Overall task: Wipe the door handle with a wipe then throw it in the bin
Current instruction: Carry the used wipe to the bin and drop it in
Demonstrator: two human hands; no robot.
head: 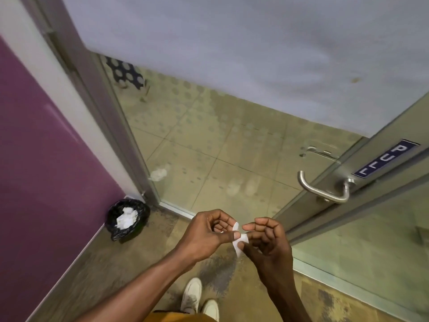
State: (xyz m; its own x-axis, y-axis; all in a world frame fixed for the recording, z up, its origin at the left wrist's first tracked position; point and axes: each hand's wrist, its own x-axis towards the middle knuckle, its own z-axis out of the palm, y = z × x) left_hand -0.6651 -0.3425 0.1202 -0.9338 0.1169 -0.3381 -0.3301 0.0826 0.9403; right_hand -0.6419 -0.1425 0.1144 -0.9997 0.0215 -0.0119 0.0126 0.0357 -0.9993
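A small white wipe [241, 241] is pinched between both my hands at the lower middle of the view. My left hand [209, 231] grips its left edge with thumb and forefinger, and my right hand [267, 238] grips its right edge. The steel lever door handle [322, 190] sticks out from the glass door's frame up and to the right of my hands, apart from them. A small bin [127, 218] lined with a black bag stands on the floor at the left, in the corner by the purple wall, with white crumpled wipes inside.
The glass door [232, 66] has a frosted upper band and a blue PULL label [387, 160] above the handle. A purple wall [41, 159] runs along the left. A white crumpled scrap [159, 174] lies beyond the glass. My white shoes [199, 298] stand on patterned carpet.
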